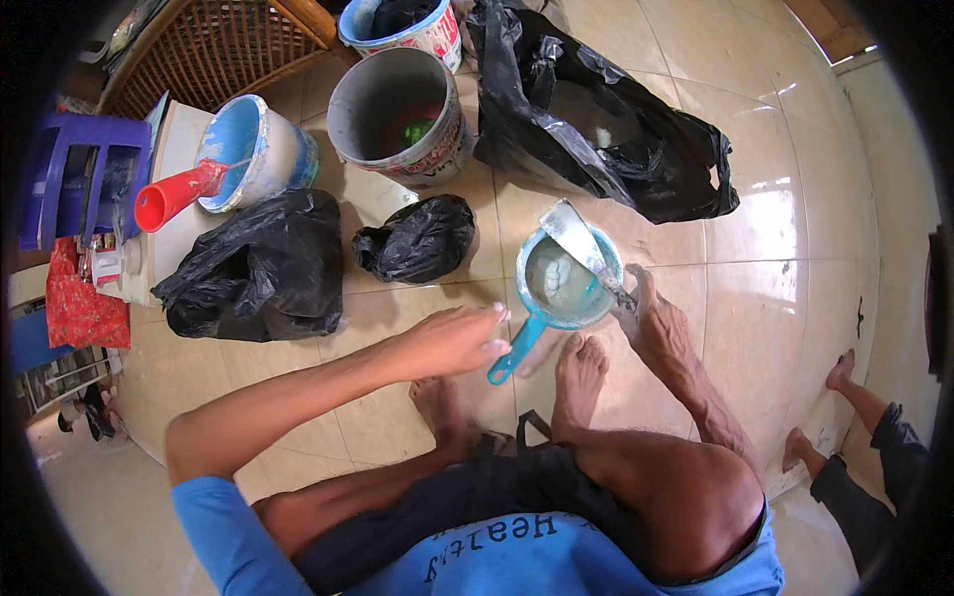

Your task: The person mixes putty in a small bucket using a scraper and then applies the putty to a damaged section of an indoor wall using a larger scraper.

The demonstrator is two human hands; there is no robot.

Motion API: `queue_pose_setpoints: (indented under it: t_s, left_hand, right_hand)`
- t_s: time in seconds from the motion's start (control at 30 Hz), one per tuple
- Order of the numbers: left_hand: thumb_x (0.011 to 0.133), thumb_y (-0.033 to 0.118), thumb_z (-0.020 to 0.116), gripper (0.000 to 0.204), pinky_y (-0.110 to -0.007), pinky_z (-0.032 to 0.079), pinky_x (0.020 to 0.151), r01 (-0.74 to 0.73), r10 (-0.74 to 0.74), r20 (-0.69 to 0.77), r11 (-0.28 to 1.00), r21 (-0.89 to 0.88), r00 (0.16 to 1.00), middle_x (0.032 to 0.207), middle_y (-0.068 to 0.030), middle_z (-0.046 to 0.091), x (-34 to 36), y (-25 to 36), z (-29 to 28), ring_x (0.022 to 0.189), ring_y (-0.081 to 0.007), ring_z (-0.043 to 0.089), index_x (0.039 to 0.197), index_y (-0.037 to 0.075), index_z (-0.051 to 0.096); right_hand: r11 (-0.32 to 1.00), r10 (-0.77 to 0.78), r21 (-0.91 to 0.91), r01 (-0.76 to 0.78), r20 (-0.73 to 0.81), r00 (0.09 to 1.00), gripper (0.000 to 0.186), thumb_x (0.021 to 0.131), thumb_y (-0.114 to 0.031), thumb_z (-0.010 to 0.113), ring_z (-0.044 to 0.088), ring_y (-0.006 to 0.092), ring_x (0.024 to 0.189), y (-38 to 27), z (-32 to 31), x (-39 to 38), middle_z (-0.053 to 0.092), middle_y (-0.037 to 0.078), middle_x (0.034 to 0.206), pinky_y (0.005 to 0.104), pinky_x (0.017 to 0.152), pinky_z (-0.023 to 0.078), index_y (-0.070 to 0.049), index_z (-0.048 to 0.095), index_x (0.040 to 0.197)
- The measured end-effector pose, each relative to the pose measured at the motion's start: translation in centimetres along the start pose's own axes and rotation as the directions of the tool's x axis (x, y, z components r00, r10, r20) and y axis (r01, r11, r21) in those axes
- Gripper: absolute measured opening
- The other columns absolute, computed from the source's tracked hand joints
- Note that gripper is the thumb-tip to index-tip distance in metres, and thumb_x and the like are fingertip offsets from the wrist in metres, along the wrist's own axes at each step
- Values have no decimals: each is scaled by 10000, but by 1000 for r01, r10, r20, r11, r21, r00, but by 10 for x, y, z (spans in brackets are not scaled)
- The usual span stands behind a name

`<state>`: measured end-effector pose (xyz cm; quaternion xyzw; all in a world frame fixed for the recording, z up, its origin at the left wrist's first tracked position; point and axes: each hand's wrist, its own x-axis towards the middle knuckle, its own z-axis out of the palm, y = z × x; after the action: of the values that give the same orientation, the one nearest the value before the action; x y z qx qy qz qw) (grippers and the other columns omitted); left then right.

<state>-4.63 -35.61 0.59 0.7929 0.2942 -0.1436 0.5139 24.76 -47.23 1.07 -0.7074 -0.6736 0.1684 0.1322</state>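
Note:
A blue plastic dipper (534, 323) sits on the tiled floor between my feet, whitish wet paste in its bowl and its handle pointing toward me. My right hand (656, 320) is closed round the handle of a putty knife (573, 236). The knife's broad, paste-smeared blade lies across the top of the dipper's bowl. Just left of the dipper handle is my left hand (465, 340), slightly blurred. Its thumb and a finger are apart, their tips whitened, with nothing seen between them.
A small black plastic bundle (417, 238) and a larger black bag (263, 263) lie to the left. Behind stand a grey bucket (348, 109), a paint-stained white bucket (288, 149) with a red-handled dipper (169, 199), and a big open black bag (676, 174). Another person's legs (860, 447) are at right.

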Motion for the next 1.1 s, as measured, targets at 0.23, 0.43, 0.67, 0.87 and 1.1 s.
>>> queue_pose_setpoints:
  t_s: [0.23, 0.43, 0.67, 0.87, 1.1]
  left_hand:
    - [924, 416, 583, 601, -436, 466, 938, 159, -161, 52, 987, 33, 986, 1140, -297, 619, 8, -22, 14, 1075, -417, 607, 1248, -84, 502]
    - [927, 340, 574, 522, -450, 462, 940, 143, -143, 0, 990, 6, 990, 1142, -285, 619, -4, -23, -6, 1098, -421, 585, 1245, -68, 501]
    - [946, 362, 563, 503, -455, 481, 896, 62, -57, -34, 987, 149, 998, 1134, -264, 624, 6, -14, -12, 1063, -390, 613, 1260, -28, 516]
    - [953, 354, 543, 505, -454, 467, 921, 147, -152, 28, 980, 131, 988, 1184, -267, 593, -8, -21, -11, 1078, -412, 586, 1276, -32, 505]
    - [958, 365, 537, 500, -448, 458, 948, 140, -149, 35, 975, 172, 988, 1226, -253, 577, -15, -30, -4, 1103, -403, 578, 1289, -8, 502]
  right_hand:
    - [942, 16, 334, -2, -38, 999, 337, 832, 13, 625, 595, 295, 698, -7, -63, -5, 591, 163, 877, 362, 626, 478, -27, 590, 1166]
    - [992, -41, -125, 4, -296, 954, 443, 824, 1, 591, 537, 267, 695, -22, -143, 46, 530, 134, 818, 374, 652, 462, -43, 599, 1265]
    - [865, -227, -457, 210, 18, 974, 132, 791, -121, 614, 677, 301, 708, 18, -48, 199, 656, 189, 802, 393, 589, 542, -12, 675, 750]
    - [949, -209, -242, 203, 4, 978, 156, 777, -108, 602, 678, 394, 736, 73, 14, 237, 656, 256, 755, 456, 631, 555, 26, 663, 725]
    - [976, -217, -34, 215, -105, 970, 161, 783, -100, 591, 646, 443, 756, 75, 29, 219, 624, 286, 761, 493, 675, 536, 53, 640, 784]
